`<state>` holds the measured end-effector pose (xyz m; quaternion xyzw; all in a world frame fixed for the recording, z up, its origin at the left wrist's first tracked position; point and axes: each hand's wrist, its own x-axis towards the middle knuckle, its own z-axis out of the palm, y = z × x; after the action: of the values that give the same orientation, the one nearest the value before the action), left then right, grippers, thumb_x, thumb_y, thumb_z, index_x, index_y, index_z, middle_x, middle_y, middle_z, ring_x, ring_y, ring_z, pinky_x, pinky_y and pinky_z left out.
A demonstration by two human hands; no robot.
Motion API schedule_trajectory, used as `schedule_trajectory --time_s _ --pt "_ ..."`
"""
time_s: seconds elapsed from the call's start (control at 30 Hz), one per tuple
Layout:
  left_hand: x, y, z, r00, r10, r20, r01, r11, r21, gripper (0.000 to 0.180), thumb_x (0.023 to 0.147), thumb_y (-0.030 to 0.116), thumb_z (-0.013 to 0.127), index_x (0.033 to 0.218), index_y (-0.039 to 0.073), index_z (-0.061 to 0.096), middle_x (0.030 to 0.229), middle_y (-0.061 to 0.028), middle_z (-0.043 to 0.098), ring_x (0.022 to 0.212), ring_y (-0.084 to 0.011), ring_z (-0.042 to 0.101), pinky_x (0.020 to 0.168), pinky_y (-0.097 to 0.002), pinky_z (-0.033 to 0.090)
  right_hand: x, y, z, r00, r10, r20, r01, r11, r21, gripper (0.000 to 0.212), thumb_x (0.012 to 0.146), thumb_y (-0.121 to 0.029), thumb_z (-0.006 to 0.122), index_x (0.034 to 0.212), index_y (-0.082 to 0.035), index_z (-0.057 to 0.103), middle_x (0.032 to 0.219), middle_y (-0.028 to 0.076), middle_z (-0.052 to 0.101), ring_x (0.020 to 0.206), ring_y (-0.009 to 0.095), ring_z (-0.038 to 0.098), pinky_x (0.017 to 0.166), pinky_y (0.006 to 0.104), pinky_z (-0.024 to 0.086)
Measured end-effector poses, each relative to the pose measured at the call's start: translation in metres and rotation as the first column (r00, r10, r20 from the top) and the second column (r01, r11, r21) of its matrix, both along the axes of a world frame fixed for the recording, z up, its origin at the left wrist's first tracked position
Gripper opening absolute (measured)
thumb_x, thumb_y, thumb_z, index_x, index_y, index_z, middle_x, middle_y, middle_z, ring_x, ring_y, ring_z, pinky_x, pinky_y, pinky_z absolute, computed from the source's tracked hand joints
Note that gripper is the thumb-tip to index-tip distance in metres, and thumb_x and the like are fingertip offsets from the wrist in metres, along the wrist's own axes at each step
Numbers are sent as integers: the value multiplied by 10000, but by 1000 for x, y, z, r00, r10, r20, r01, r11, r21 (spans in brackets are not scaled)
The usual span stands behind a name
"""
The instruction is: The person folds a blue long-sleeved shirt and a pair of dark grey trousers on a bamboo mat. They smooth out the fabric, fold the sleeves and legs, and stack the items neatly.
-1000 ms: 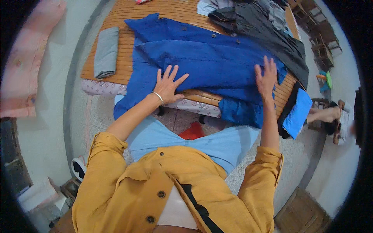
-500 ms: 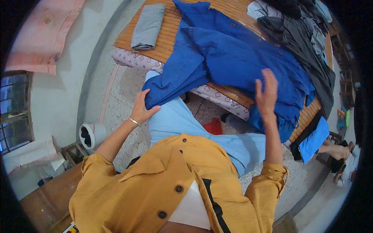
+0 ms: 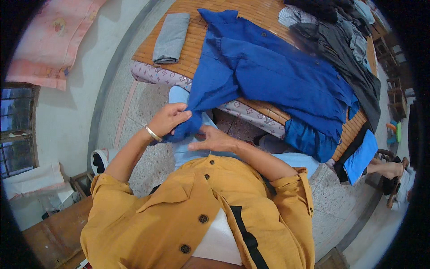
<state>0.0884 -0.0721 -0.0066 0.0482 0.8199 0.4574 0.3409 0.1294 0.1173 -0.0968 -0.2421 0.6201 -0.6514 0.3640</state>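
- At the far left, a window (image 3: 18,127) is in the wall, and a pink curtain (image 3: 56,42) hangs near it.
- A white bucket (image 3: 104,158) stands on the floor, just beside the left arm.
- The left hand (image 3: 168,122) is gripping a bunched end of the blue shirt (image 3: 277,67). A shiny bracelet (image 3: 153,133) is on that wrist.
- A gray folded cloth (image 3: 171,38) lies flat on the brown mat (image 3: 257,9).
- The right hand (image 3: 217,139) is open, its thumb spread away from its fingers. Its fingertips are right by the bunched end, but I cannot tell if they touch it.
- The blue shirt lies spread across the mat. Its left part hangs over the edge, down to the person's lap.
- Dark clothes (image 3: 331,40) lie in a heap past the shirt.
- A bright blue cloth (image 3: 360,157) lies at the mat's right corner, on something black.
- At the far right is another person's leg (image 3: 385,169).
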Motion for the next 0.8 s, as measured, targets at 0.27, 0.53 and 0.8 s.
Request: schedule_trajectory --time_s 0.27,0.53,0.8 --pt "-114 45 -33 913 -231 -336 310 929 202 475 935 462 376 883 38 585 806 -62 600 752 -149 582 718 -292 470 1 -15 51 981 39 191 33 933 -358 375 841 -262 630 1113 -17 549 1093 46 577 1009 163 518 906 324 407" --pt "-202 60 -91 945 -226 -238 245 968 52 948 801 757 138 1059 -15 623 1091 -154 603 1076 -255 524 990 -352 335 -27 128 82 455 -258 852 881 -12 -474 427 830 -405 539 1107 -81 557 1200 114 549 1028 301 536 961 481 378" --pt "-215 83 -127 599 -486 -636 337 874 -351 330 794 352 638 965 71 641 959 -105 624 968 -262 545 859 -372 405 -8 271 -50 123 -400 908 981 -88 -171 650 930 -480 336 1220 97 412 1263 270 447 1111 380 508 888 443 468"
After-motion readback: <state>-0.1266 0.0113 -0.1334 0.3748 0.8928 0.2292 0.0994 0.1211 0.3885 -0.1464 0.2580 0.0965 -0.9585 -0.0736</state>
